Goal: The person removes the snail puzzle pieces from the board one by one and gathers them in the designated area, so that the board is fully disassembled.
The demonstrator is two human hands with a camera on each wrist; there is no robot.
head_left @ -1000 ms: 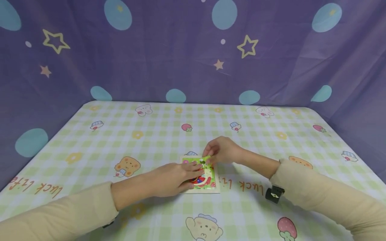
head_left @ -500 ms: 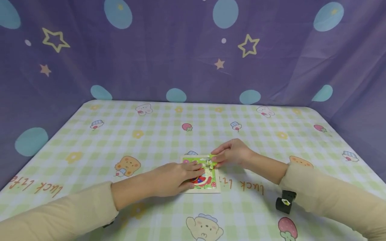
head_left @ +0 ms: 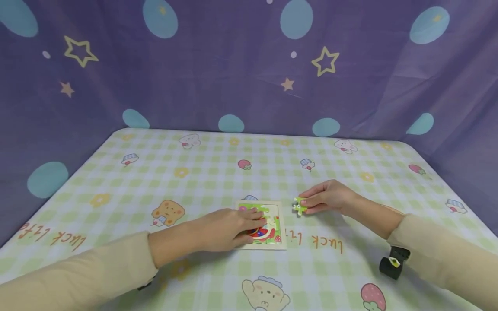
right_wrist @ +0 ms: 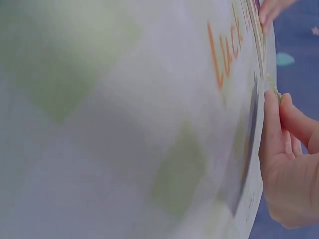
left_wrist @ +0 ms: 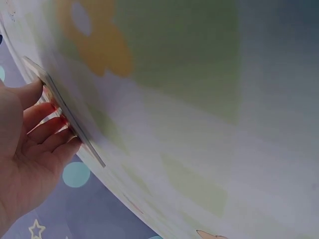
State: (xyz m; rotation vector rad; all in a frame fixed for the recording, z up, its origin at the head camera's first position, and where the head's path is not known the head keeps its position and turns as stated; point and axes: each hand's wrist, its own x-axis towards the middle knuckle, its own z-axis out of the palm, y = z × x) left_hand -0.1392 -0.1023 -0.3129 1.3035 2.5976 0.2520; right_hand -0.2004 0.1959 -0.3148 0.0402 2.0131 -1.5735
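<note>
A small square jigsaw board (head_left: 283, 236) lies on the table, with a light wooden rim and a colourful green and red picture. My left hand (head_left: 229, 230) rests on its left part, fingers stretched over the picture and hiding some of it. In the left wrist view the fingertips touch the board (left_wrist: 75, 122) from above. To the right of the board, my right hand (head_left: 330, 198) pinches a green puzzle piece (head_left: 299, 206) between thumb and fingers. Pale bare backing shows in the board's upper right corner. In the right wrist view the piece (right_wrist: 273, 88) is seen nearly edge-on.
A green and white checked tablecloth (head_left: 210, 172) with printed cartoons covers the table. Behind it hangs a purple curtain (head_left: 233, 65) with stars and blue spots. A black wrist strap (head_left: 393, 263) shows below the right sleeve.
My right hand has lifted the green piece out of the board's upper right corner and carried it to the right, baring the backing there. The left hand has stayed on the board.
</note>
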